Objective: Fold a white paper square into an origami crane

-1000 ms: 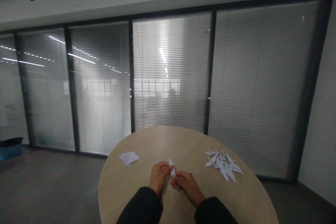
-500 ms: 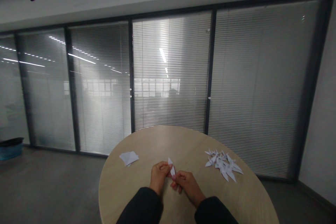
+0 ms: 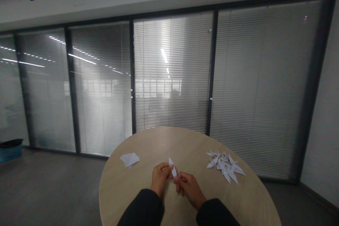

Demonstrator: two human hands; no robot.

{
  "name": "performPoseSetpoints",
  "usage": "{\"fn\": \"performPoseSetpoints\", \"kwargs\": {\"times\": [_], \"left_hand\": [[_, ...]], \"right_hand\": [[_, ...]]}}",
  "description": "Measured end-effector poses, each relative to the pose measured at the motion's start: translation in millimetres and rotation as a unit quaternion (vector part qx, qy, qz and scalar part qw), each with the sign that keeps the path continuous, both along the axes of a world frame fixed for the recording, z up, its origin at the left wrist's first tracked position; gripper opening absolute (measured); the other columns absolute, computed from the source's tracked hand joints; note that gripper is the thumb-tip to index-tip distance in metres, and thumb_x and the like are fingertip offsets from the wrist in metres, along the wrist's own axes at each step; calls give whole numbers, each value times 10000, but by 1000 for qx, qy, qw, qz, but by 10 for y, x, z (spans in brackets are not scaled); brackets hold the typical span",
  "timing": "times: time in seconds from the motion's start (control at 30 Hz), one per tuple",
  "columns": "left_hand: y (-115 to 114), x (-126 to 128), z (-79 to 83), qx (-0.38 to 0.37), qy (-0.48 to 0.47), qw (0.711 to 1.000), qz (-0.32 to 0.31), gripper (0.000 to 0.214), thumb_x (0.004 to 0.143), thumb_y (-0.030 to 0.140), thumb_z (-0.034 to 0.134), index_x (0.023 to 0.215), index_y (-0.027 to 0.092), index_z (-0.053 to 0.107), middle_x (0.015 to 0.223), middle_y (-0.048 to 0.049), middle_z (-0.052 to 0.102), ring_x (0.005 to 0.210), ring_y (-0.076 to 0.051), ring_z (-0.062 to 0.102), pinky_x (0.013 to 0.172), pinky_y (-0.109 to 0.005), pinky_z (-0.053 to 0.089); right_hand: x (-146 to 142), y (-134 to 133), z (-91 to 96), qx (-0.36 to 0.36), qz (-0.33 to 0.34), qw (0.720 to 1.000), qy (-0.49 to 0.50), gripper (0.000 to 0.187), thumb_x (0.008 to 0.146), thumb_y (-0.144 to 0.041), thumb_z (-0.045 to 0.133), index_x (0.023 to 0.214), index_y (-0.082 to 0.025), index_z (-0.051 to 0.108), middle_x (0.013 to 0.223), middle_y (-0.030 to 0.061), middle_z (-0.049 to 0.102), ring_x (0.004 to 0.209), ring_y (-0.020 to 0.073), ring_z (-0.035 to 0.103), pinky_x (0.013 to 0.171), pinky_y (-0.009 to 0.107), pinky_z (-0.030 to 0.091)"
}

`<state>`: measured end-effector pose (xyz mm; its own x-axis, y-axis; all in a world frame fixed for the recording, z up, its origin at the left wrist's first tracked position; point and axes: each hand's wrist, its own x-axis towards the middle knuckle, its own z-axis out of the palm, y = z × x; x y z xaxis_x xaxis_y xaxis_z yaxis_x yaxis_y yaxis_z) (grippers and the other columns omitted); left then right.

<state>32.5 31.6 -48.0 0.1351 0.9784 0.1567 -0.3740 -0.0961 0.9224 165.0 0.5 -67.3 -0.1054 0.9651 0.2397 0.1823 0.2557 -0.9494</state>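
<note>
Between my hands is a narrow piece of folded white paper [image 3: 173, 169], pointed at its far end and tilted to the left. My left hand [image 3: 160, 177] pinches its side between thumb and fingers. My right hand [image 3: 188, 185] grips the near end with thumb and forefinger, the other fingers curled under. Both hands are just above the round wooden table [image 3: 169, 137]. To the right lies a pile of folded white paper cranes [image 3: 225, 165]. A small stack of white paper sheets [image 3: 129, 159] rests on the left.
Glass partition panels with blinds [image 3: 172, 77] stand behind the table. On the floor at the far left is a blue bin with a dark liner [image 3: 11, 151]. A white wall [image 3: 325, 120] rises on the right.
The folded paper's tip has shifted very slightly up and left. My right fingers have moved a little around its near end; both hands keep their hold.
</note>
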Motion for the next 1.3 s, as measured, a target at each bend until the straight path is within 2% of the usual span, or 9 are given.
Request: {"fn": "performPoseSetpoints", "kwargs": {"times": [0.2,0.37,0.5,0.6,0.67,0.73,0.93,1.13,1.3], "left_hand": [[-33,-3,-5,-8,-12,998,-61,451,466,412,835,750,99,677,608,-47,670,555,-151,612,615,-275,493],[14,-6,-63,2,-4,997,-73,384,485,355,829,721,97,670,590,-59,676,537,-155,609,603,-276,477],[77,-5,-107,-2,29,999,-46,354,453,322,833,681,105,671,572,-52,670,526,-145,596,580,-260,454],[95,15,-145,-3,52,996,-66,368,454,322,831,705,101,677,572,-46,666,518,-134,585,563,-250,441],[95,31,-174,5,61,995,-84,404,472,335,826,757,94,673,566,-43,661,502,-131,576,550,-251,440],[93,39,-200,12,67,993,-96,458,486,340,823,834,92,656,569,-40,662,489,-132,574,544,-257,447],[83,23,-225,14,68,992,-106,585,516,314,809,1004,101,567,630,-58,691,529,-161,611,588,-297,488],[51,12,-199,22,80,990,-110,618,538,313,797,1052,92,534,619,-53,685,528,-152,607,585,-281,479],[53,9,-203,33,98,988,-110,643,540,343,804,1066,93,529,607,-37,677,485,-126,575,559,-265,462]], "right_hand": [[24,54,-68,9,-19,1000,15,426,736,-590,531,656,-172,551,490,-19,584,364,83,439,382,199,314],[24,57,-80,20,-24,999,-14,461,773,-606,469,701,-167,587,557,6,619,405,106,477,400,215,345],[42,39,-33,51,-118,989,-69,323,777,-504,522,677,-202,582,563,-16,601,507,139,546,479,231,410],[101,65,-22,115,-187,974,-49,218,706,-388,631,837,-216,605,716,-2,638,694,178,607,647,269,485],[144,93,-32,143,-182,973,-19,330,676,-348,654,972,-208,608,881,41,642,819,209,610,689,291,507],[177,117,-45,152,-164,975,2,362,674,-327,650,1013,-205,614,1002,74,616,923,236,591,687,301,521],[202,125,-38,160,-158,974,25,380,670,-286,657,1042,-219,616,1088,82,573,992,248,555,677,301,532],[171,92,11,127,-136,981,53,308,634,-283,667,927,-205,618,984,68,614,955,251,583,680,300,521],[134,28,91,89,-84,990,73,236,612,-314,675,795,-189,594,800,26,646,775,223,623,661,296,501]]}}
